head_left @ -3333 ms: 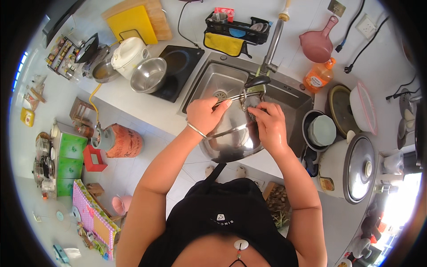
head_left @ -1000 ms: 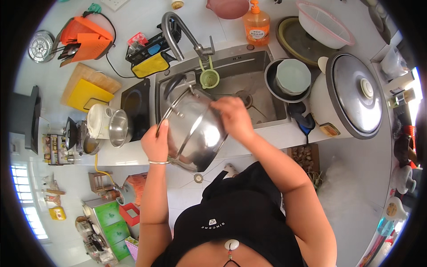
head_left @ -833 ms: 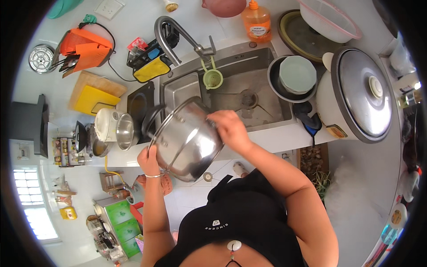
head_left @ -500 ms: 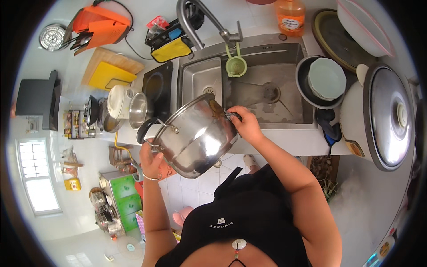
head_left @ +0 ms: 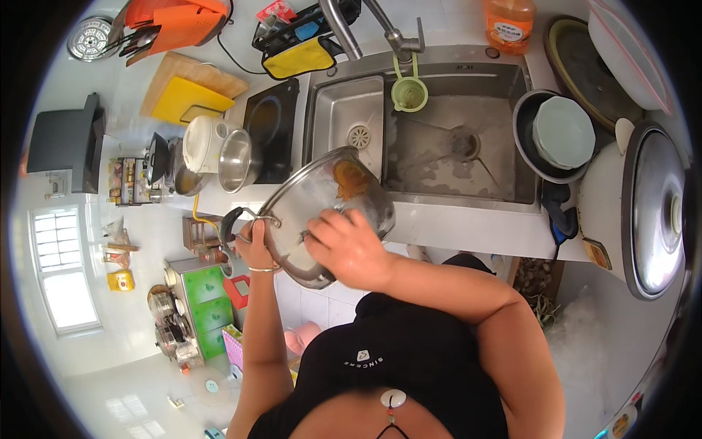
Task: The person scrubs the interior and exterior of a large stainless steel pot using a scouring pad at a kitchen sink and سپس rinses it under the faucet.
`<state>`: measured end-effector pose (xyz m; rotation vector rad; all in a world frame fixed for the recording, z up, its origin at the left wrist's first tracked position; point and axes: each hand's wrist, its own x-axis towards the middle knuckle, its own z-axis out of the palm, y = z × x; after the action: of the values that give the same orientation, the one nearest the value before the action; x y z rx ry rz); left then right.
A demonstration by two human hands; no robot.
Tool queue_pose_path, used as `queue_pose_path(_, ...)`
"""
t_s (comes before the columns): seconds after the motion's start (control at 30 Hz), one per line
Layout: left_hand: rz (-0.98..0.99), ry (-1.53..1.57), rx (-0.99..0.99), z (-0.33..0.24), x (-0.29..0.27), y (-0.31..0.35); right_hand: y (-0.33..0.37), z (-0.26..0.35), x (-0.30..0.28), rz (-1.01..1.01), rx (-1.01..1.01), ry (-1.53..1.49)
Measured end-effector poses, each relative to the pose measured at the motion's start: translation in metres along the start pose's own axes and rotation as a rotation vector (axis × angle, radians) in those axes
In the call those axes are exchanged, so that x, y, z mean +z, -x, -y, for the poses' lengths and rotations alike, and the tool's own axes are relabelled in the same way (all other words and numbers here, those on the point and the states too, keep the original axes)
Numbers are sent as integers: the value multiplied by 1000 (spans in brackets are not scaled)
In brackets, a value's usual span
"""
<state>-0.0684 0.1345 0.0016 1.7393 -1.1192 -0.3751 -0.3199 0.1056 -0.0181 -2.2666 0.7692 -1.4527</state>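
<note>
A shiny stainless steel pot (head_left: 292, 194) is tilted in front of the sink's near edge, its side turned up toward me. An orange-brown patch shows on its wall near the rim. My left hand (head_left: 254, 247) grips the pot beside its black side handle (head_left: 231, 222), thumb up and the other fingers mostly hidden. Bent over the pot's outer wall, my right hand (head_left: 347, 249) presses down a grey steel wool scrubber (head_left: 303, 236), of which only bits show at the fingertips.
Beyond the pot lies a double sink (head_left: 431, 199) with a faucet (head_left: 398, 45) and a hanging green strainer (head_left: 409, 94). A dark basin (head_left: 521, 135) with a pale bowl stands right of it, near a large lidded pot (head_left: 607, 197). Left are a cooktop (head_left: 270, 135) and a steel bowl (head_left: 235, 161).
My right hand has moved left and nearer, from the pot's right side onto the middle of its wall. The pot has turned slightly, and the view has shifted.
</note>
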Motion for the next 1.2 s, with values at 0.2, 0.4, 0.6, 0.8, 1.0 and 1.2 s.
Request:
queue_pose_path(0.2, -15, 24, 42, -3, 10, -18, 24, -68, 3, -128, 295, -46)
queue_pose_path(0.4, 102, 207, 14, 59, -33, -23, 16, -7, 16, -164, -4, -174)
queue_pose_path(0.6, -41, 276, -127, 67, -32, -26, 99, -128, 91, -177, 1080, -798)
queue_pose_path(0.8, -11, 162, -66, 94, -53, -32, 83, -125, 92, -225, 1095, -659)
queue_pose_path(1.0, 13, 206, -108, 101, -53, -28, 22, -99, 47, -268, 702, -403)
queue_pose_path(1.2, 54, 84, 51, 78, -36, -30, -41, -64, 29, -178, 219, -215)
